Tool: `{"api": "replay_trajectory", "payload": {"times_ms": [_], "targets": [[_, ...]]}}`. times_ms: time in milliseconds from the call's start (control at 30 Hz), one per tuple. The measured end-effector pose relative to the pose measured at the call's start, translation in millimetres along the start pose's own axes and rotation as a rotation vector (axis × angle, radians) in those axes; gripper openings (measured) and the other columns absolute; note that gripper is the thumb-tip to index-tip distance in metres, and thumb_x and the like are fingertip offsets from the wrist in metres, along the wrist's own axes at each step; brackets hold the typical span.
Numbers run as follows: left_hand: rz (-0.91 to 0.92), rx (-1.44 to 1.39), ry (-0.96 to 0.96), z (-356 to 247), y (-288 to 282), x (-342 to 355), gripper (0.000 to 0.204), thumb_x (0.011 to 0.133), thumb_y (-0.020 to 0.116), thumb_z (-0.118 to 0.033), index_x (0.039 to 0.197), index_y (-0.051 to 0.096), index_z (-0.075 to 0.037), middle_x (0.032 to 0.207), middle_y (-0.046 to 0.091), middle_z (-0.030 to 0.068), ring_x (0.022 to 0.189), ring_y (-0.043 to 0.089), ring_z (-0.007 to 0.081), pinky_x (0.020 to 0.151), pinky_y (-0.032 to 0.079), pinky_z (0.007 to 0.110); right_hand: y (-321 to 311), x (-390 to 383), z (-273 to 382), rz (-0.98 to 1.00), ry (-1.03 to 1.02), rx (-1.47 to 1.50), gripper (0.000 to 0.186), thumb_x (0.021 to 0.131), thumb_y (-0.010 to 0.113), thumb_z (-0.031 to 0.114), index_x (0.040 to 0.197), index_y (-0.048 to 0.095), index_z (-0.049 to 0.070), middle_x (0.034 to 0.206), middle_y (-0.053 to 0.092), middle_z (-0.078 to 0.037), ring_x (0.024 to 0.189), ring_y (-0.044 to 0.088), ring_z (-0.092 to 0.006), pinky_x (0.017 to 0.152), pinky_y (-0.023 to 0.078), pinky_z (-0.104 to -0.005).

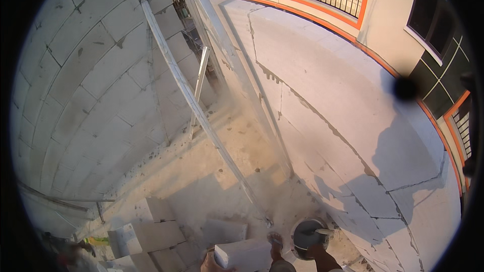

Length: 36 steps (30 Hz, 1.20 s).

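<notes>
At the lower edge my left hand (209, 262) grips the left end of a pale, light-grey wall block (244, 256), its fingers on the block's near corner. A round dark bucket (301, 239) of grey mortar stands to the right of the block. A trowel-like tool (325, 231) lies across the bucket's right side. A brown limb (322, 258) overlaps the bucket's near rim; whether it is my right hand or a leg I cannot make out, and no fingers show. My foot (275, 239) is between block and bucket.
Several loose blocks (151, 236) are piled at the lower left, and a flat slab (224, 231) lies beyond the held block. A long metal prop (196, 108) slants from the left block wall (85, 80) to the floor. A low block wall (322, 80) curves along the right.
</notes>
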<state>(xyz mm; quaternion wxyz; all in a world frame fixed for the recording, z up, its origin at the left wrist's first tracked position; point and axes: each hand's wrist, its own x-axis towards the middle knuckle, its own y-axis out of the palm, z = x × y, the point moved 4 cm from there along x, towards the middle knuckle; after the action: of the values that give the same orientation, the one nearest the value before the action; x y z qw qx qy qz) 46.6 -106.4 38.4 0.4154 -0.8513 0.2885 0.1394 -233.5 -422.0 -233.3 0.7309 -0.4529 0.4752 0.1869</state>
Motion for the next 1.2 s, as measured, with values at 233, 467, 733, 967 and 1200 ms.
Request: {"api": "replay_trajectory", "payload": {"times_ms": [233,467,733,967,1200], "targets": [[-0.268,0.028,-0.075,-44.5,-109.8,-14.1,0.075,0.058,0.086,-0.032,0.111,0.047,0.004,0.101,0.062,0.0234,0.093,0.064,0.0323,0.082,0.051,0.040,-72.7,-63.0,50.7,-0.175,-0.120,0.198,0.041,0.074,0.058,0.040,0.092,0.074,0.008,0.092,0.071,-0.017,0.091,0.068,-0.0369,0.079,0.052,-0.0474],[-0.498,-0.083,-0.205,17.4,-161.6,-21.3,0.076,0.057,0.084,-0.020,0.118,0.046,0.005,0.109,0.058,0.0221,0.102,0.059,0.0359,0.088,0.047,0.042,-148.2,-91.7,170.4,-0.115,-0.068,0.244,0.038,0.079,0.056,0.035,0.093,0.072,0.004,0.098,0.070,-0.020,0.095,0.067,-0.0376,0.083,0.051,-0.0454],[-0.577,-0.324,-0.150,111.1,-180.2,18.6,0.072,0.060,0.078,-0.022,0.117,0.045,0.008,0.106,0.054,0.0212,0.098,0.055,0.0330,0.087,0.044,0.043,-232.1,-42.7,317.4,-0.125,-0.258,0.499,0.042,0.080,0.059,0.034,0.082,0.067,-0.007,0.085,0.064,-0.031,0.084,0.067,-0.0411,0.073,0.050,-0.0480],[-0.605,-0.323,-0.517,167.2,-222.0,25.8,0.067,0.062,0.078,-0.022,0.114,0.046,0.006,0.111,0.053,0.0214,0.102,0.054,0.0327,0.092,0.042,0.041,-282.8,34.0,408.0,-0.116,-0.195,0.646,0.042,0.079,0.060,0.033,0.077,0.063,-0.009,0.072,0.061,-0.030,0.070,0.066,-0.0384,0.063,0.047,-0.0484],[-0.650,-0.561,-0.683,211.5,-236.0,40.8,0.066,0.065,0.080,-0.023,0.114,0.048,0.006,0.109,0.056,0.0182,0.101,0.055,0.0281,0.093,0.042,0.037,-309.4,129.5,488.7,-0.113,-0.221,0.477,0.041,0.082,0.060,0.031,0.094,0.064,-0.008,0.087,0.065,-0.027,0.082,0.065,-0.0395,0.073,0.050,-0.0451]]}}
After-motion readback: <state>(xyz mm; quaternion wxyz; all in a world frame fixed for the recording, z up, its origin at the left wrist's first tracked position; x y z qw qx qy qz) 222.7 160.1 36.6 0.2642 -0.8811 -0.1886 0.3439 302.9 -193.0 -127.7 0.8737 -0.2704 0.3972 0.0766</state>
